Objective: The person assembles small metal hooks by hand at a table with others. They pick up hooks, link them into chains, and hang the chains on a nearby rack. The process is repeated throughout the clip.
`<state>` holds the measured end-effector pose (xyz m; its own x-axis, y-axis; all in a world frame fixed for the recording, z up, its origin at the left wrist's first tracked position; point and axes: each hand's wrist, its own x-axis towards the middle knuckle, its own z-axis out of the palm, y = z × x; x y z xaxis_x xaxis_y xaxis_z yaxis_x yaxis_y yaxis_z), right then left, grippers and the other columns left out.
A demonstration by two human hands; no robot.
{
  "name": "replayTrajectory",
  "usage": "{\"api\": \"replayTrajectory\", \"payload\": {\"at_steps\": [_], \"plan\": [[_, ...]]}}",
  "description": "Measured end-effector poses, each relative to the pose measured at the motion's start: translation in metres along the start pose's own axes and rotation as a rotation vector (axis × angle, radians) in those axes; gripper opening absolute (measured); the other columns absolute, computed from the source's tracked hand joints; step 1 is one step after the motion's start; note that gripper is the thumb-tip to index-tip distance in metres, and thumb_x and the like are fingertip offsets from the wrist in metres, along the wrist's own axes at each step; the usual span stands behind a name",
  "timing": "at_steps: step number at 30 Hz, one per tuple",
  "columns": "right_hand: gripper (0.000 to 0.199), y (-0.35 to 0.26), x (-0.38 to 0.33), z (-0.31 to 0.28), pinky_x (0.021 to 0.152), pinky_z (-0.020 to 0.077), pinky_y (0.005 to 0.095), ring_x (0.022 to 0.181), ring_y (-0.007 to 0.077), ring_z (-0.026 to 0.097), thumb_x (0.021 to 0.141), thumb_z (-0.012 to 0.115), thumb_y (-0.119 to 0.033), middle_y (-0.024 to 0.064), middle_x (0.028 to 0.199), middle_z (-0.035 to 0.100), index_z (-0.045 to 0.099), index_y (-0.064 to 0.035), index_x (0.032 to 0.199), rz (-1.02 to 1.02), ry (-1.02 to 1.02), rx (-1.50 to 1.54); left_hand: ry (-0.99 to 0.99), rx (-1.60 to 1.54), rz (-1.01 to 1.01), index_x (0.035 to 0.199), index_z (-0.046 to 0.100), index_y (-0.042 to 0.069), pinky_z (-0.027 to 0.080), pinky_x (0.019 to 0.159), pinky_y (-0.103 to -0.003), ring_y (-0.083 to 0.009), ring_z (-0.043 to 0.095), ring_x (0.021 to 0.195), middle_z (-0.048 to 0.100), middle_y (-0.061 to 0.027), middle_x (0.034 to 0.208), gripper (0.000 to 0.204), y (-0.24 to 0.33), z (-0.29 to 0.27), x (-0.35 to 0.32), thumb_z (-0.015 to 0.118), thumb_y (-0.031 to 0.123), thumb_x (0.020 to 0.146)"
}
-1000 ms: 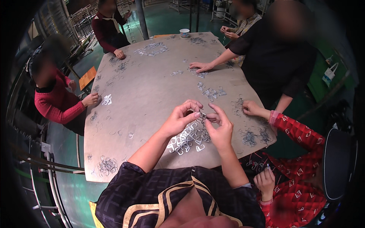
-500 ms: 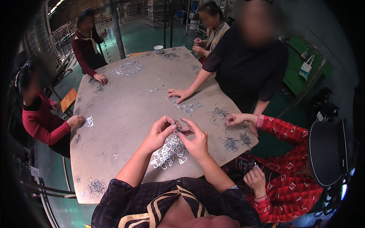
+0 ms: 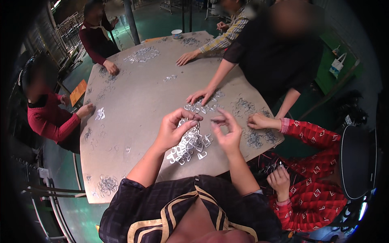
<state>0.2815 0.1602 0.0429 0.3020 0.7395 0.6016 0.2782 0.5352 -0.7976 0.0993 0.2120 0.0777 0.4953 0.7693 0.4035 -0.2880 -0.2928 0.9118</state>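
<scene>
A heap of flat silver metal hooks (image 3: 185,150), shaped like bent loops, lies on the table in front of me. Over its far left part my left hand (image 3: 176,129) is closed, thumb and forefinger pinched on a small metal hook (image 3: 197,126) that mostly blends into the pile behind it. To the right, my right hand (image 3: 227,131) is raised with thumb and fingers parted. I see nothing between its fingertips, which are slightly blurred.
A large grey table (image 3: 133,109) carries thin wire piles (image 3: 107,185) and silver pieces (image 3: 142,54). A white tub (image 3: 176,34) stands at the far edge. Several people work around it; a co-worker's hand (image 3: 198,97) rests just beyond my heap, and a red-sleeved arm (image 3: 308,131) reaches in at right.
My hands were together over the heap; now the right hand has moved away to the right and opened. Across the table, a plaid-sleeved arm has reached onto the tabletop. The view has shifted slightly.
</scene>
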Motion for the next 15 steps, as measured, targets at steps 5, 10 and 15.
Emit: {"api": "replayTrajectory", "payload": {"at_steps": [5, 10, 15], "plan": [[0.033, 0.076, -0.018, -0.034, 0.065, 0.0504, 0.0294, 0.068, 0.0195, 0.064, 0.077, 0.069, -0.006, 0.0117, 0.084, 0.067, 0.065, -0.0016, 0.109, 0.415, -0.112, -0.387, 0.059, 0.005, 0.067, 0.089, 0.058, -0.002, 0.051, 0.084, -0.033, -0.021, 0.063, 0.095, 0.066, -0.0139, 0.096, 0.007, 0.013, -0.015, -0.009, 0.063, -0.004, 0.084], [0.035, 0.154, -0.069, -0.028, 0.071, 0.0497, 0.0347, 0.078, 0.0269, 0.062, 0.073, 0.074, -0.008, 0.0143, 0.087, 0.061, 0.068, -0.0031, 0.107, 0.372, -0.366, -0.686, 0.088, 0.012, 0.06, 0.088, 0.059, -0.002, 0.05, 0.083, -0.032, -0.0202, 0.063, 0.094, 0.066, -0.0133, 0.096, 0.007, 0.014, -0.021, -0.009, 0.064, -0.004, 0.083], [0.036, 0.167, -0.084, -0.004, 0.08, 0.0478, 0.0393, 0.092, 0.0343, 0.058, 0.069, 0.077, -0.006, 0.0175, 0.096, 0.055, 0.067, -0.0035, 0.103, 0.417, -0.443, -0.681, 0.085, 0.087, 0.017, 0.087, 0.06, -0.002, 0.049, 0.084, -0.032, -0.0195, 0.063, 0.094, 0.067, -0.0127, 0.094, 0.007, 0.013, -0.021, -0.015, 0.066, -0.002, 0.083]]}}
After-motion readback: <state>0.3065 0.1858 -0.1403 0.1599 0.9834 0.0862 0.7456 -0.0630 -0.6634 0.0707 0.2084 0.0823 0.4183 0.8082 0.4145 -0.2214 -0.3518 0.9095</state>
